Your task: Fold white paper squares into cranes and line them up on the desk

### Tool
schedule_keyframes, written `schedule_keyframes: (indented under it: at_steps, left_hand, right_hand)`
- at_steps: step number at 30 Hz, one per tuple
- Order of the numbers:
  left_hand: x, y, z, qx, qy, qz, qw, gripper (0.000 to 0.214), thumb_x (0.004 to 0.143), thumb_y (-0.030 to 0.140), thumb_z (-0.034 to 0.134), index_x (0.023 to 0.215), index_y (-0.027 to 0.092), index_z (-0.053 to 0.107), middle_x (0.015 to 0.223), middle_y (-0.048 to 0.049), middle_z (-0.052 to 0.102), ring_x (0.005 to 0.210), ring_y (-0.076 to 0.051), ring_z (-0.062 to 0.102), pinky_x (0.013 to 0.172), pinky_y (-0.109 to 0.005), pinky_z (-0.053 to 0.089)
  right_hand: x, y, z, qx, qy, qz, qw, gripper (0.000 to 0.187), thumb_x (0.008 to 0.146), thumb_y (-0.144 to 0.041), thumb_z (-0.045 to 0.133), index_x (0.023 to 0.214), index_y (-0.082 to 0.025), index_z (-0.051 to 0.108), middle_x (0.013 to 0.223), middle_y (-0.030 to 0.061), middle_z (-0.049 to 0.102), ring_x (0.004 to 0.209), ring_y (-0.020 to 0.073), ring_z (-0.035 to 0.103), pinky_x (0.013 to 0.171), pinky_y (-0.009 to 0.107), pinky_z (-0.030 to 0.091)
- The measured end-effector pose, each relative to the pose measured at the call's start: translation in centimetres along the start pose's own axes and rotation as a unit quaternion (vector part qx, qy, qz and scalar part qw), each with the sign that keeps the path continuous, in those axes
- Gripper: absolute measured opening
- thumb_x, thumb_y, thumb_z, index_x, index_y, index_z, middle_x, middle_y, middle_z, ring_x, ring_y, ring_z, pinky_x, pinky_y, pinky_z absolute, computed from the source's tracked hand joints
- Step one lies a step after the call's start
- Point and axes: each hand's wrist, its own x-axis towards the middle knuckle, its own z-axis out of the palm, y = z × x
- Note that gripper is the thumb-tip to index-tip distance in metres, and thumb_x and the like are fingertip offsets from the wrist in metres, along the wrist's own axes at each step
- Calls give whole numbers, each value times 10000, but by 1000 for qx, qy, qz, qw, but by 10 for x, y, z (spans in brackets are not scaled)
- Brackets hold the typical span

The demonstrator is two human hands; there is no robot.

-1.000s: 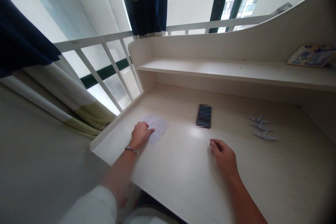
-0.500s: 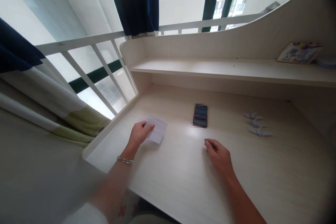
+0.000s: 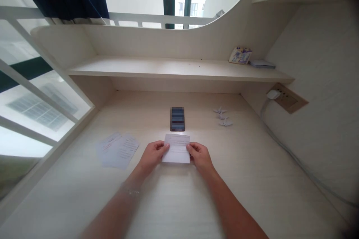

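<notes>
Between my two hands is a small sheet of paper (image 3: 176,153) with faint lines of writing and a crease across it. My left hand (image 3: 153,154) pinches its left edge, thumb on top. On the opposite edge, my right hand (image 3: 200,155) grips it the same way, fingers partly hidden underneath. Just beyond the paper lies a dark, blurred-out rectangular device (image 3: 177,119), perhaps a phone. Several written sheets (image 3: 119,151) lie overlapping on the desk to the left of my left hand. Three small folded paper cranes (image 3: 223,117) stand in a column at the right.
The pale desk (image 3: 168,201) has a shelf (image 3: 157,68) along its back, carrying a colourful box or booklet (image 3: 240,55) and a flat grey item (image 3: 262,64). A plug with a grey cable (image 3: 276,140) hangs from the wall socket (image 3: 290,98). Railings (image 3: 33,86) run along the left.
The view has turned right. My left hand has brought the paper to the middle, and my right hand has taken hold of its other edge. The loose sheets at the left now show.
</notes>
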Motion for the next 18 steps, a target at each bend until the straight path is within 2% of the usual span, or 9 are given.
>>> schedule_keyframes:
  at_steps: [5,12,18]
  left_hand:
    - [5,-9,-5,20,14,15,1000,284,696,385,660,824,131,662,743,-61,687,679,-177,615,587,-237,452]
    - [5,-12,-6,29,38,31,998,320,708,394,642,924,158,655,782,-52,703,718,-197,644,616,-263,483]
    - [4,-10,-7,-24,20,16,999,334,705,393,649,937,152,646,781,-55,703,683,-183,642,624,-271,492]
  right_hand:
    - [6,1,-5,-18,18,-15,1000,353,677,-451,667,854,-146,651,634,24,637,495,122,532,430,226,420]
    - [5,-1,-6,-29,7,-19,999,329,680,-407,679,881,-152,629,640,18,627,492,122,537,426,228,402]
    - [5,0,-5,-19,2,-16,1000,300,670,-363,697,875,-157,624,615,-1,615,493,114,531,446,228,405]
